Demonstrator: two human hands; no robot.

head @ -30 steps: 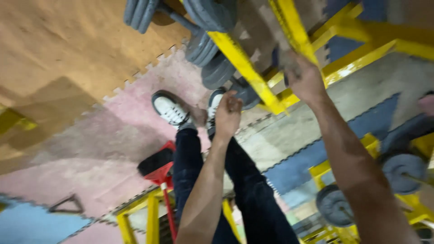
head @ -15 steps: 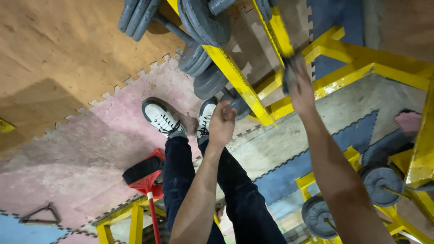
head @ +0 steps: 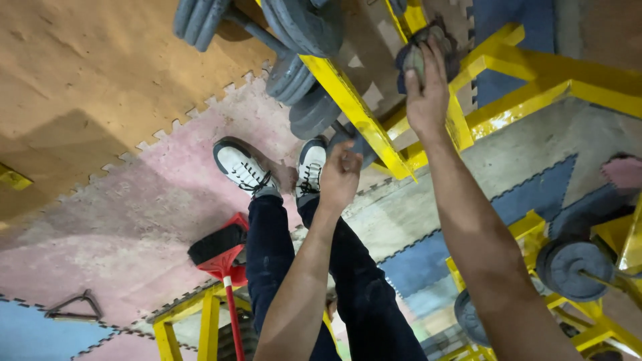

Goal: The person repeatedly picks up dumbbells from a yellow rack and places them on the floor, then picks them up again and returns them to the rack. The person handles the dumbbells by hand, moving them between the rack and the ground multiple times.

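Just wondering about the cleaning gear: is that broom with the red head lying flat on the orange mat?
No, the red broom stands by the person's legs over the pink mat, its handle running down beside a yellow frame.

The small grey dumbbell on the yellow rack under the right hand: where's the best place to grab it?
Probably by the short bar between its two heads, coming down from above. The right hand already lies over the grey dumbbell, which rests across the yellow rack rails. The rails seem to block the sides and underside, so the top looks like the open approach.
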